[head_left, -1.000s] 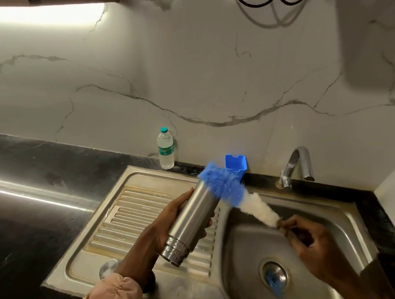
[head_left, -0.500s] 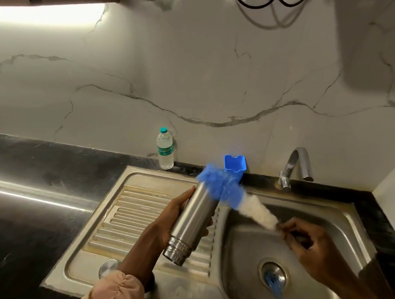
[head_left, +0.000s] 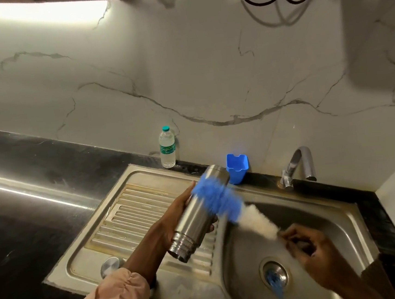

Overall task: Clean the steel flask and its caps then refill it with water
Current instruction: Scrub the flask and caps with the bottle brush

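Fingers of the left hand [head_left: 174, 220] were curled round the middle of the steel flask [head_left: 199, 213], thumb on its upper side; the flask lay tilted, threaded mouth toward seven o'clock and closed base toward one o'clock, over the ribbed drainboard [head_left: 138, 217] at the basin's edge. That slant probably kept the wall exposed for scrubbing and let drips run into the sink [head_left: 338, 220]. The right hand [head_left: 312, 249], at four o'clock from the flask, pinched the handle of the bottle brush [head_left: 223, 202] with bent fingers; its blue bristles were blurred against the flask's outer wall near the base, so the outside was likely being scrubbed. A round steel cap [head_left: 110, 266] rested at the drainboard's seven o'clock corner. At twelve o'clock from the flask stood a plastic water bottle [head_left: 167, 148], a blue holder [head_left: 237, 168] and the tap [head_left: 299, 166], with no water seen running.
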